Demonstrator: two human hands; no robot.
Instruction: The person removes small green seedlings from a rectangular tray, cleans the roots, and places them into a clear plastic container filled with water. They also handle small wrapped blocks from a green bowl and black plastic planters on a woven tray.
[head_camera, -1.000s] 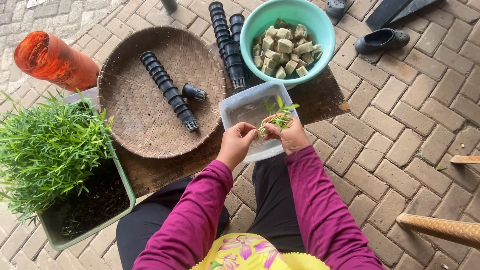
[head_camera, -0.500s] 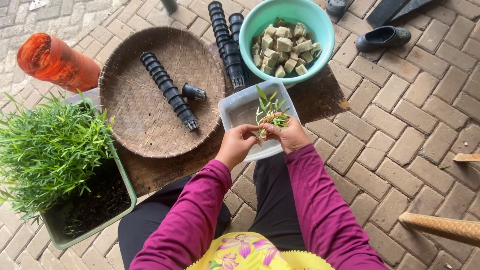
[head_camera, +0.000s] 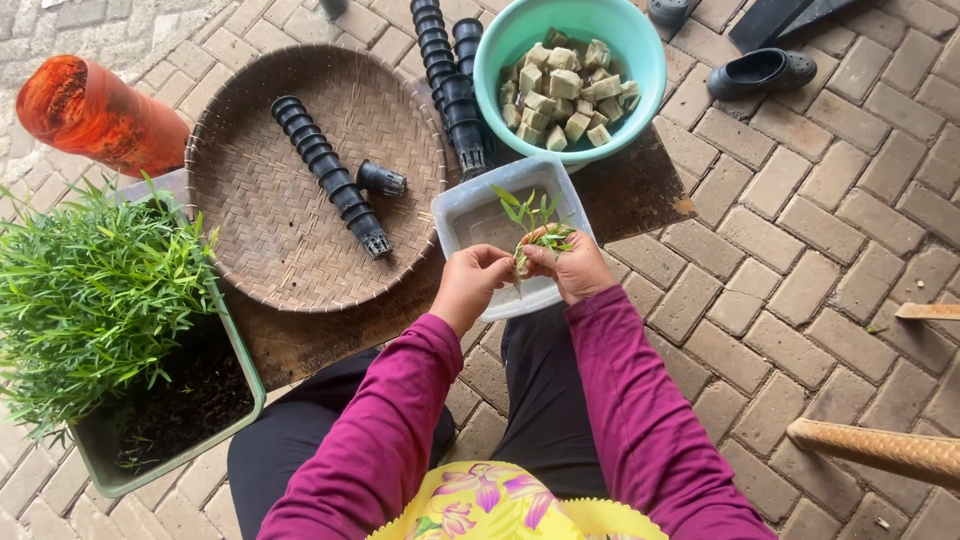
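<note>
Two hands, left hand (head_camera: 470, 285) and right hand (head_camera: 572, 268), pinch a floppy, fragile seedling (head_camera: 530, 225) low by its stem over the near tub (head_camera: 465, 215).

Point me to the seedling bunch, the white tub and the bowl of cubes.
seedling bunch (head_camera: 535, 228), head view, on the green leaves above the hands.
white tub (head_camera: 462, 208), head view, on its left rim.
bowl of cubes (head_camera: 643, 55), head view, on its turquoise right wall.

A single head-worn camera looks almost straight down from above the seated person, close over the lap. The hands (head_camera: 525, 275) sit near the middle of the frame, the brick floor (head_camera: 800, 200) fills the picture to every edge, and no second view overlaps it.
</note>
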